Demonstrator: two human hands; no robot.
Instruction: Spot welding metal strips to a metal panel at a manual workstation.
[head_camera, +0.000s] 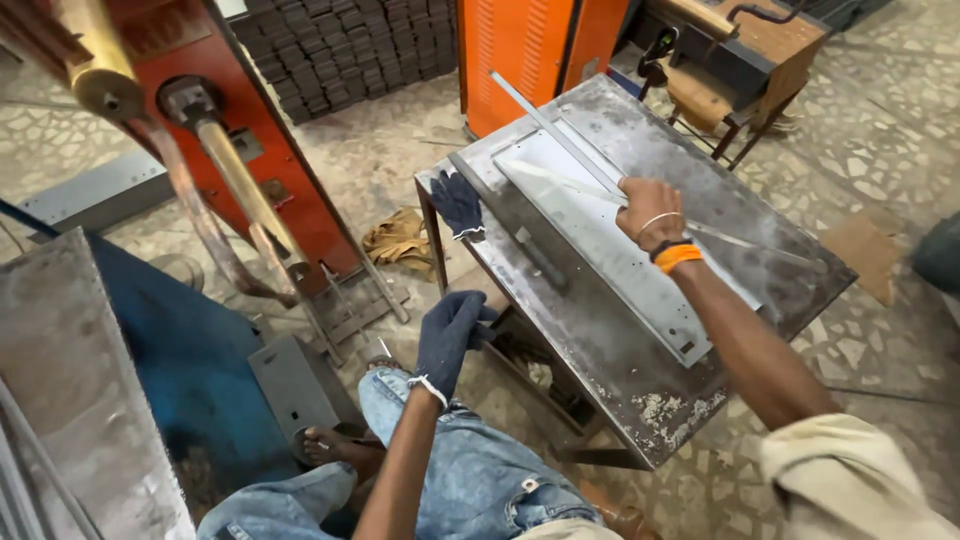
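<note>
Steel table (640, 390), one panel (600, 240), two strips (560, 135), right hand (645, 208)

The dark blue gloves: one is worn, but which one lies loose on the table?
The glove at the table's far-left corner lies loose, no arm in it. The other glove is worn on the left hand, below the table edge.

Mosaic stone floor (880, 110) — orange cabinet (520, 50) behind a worn steel table (640, 390).

long grey metal strip (560, 140) lies slanted across flat sheet-metal panel (600, 240)
</note>
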